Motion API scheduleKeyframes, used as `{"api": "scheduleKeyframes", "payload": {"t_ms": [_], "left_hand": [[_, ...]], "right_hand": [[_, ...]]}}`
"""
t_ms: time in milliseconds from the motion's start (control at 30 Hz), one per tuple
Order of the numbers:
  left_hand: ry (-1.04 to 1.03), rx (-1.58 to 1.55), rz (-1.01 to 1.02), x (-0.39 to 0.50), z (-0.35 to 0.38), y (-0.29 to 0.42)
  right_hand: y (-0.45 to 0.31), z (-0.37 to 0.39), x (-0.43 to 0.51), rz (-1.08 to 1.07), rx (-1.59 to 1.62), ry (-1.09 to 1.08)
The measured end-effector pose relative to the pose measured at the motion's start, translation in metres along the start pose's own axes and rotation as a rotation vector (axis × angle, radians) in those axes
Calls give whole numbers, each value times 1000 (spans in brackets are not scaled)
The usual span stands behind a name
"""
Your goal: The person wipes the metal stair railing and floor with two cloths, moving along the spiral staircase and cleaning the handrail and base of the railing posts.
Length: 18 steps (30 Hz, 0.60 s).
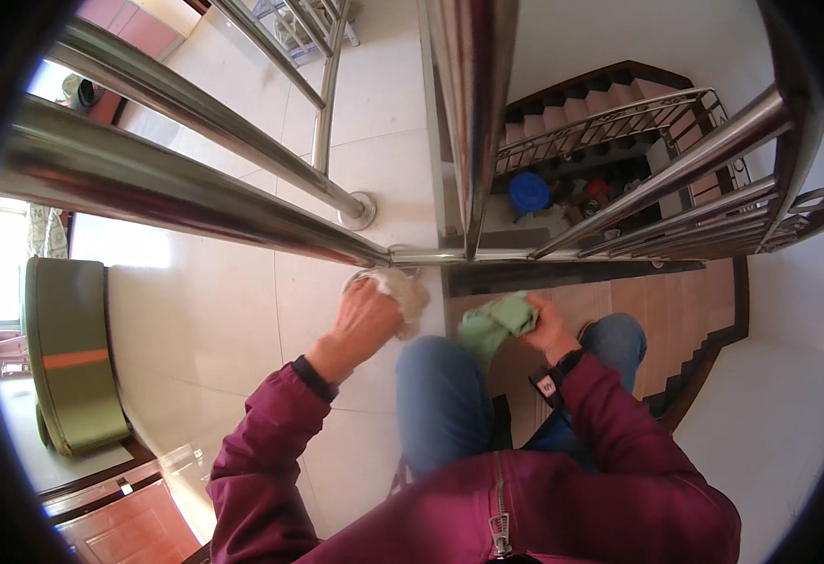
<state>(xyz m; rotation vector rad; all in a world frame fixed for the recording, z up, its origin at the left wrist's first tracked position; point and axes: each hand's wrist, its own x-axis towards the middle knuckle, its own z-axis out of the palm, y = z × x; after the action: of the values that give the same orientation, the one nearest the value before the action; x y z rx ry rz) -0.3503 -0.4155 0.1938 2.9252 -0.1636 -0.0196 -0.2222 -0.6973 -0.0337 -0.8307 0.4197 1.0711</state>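
My left hand (366,321) is closed around a whitish cloth (408,299), pressed near the foot of a thick stainless-steel railing post (243,204) by the tiled floor's edge. In my right hand (551,328) is a bunched green cloth (500,321), part of it hanging down over the stair beside my knee. Directly beyond both hands runs the low metal rail (503,255) of the balustrade. The fingers of my left hand are partly hidden by the cloth.
Steel balusters (475,141) stand close in front. Right of the tile edge, stairs (673,310) descend; a lower flight (567,113) and a blue round object (529,192) show below. A green sofa-like piece (74,352) stands at left, a reddish door (137,529) at lower left.
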Motion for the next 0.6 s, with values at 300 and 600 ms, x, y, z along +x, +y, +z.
{"api": "scheduleKeyframes", "payload": {"t_ms": [300,600], "left_hand": [[1034,-1632,-549,-65,-30,-39],[857,2,-546,-51,-77,-89]], "right_hand": [[-29,71,50,-201,617,-173],[23,180,31,57,839,-292]]}}
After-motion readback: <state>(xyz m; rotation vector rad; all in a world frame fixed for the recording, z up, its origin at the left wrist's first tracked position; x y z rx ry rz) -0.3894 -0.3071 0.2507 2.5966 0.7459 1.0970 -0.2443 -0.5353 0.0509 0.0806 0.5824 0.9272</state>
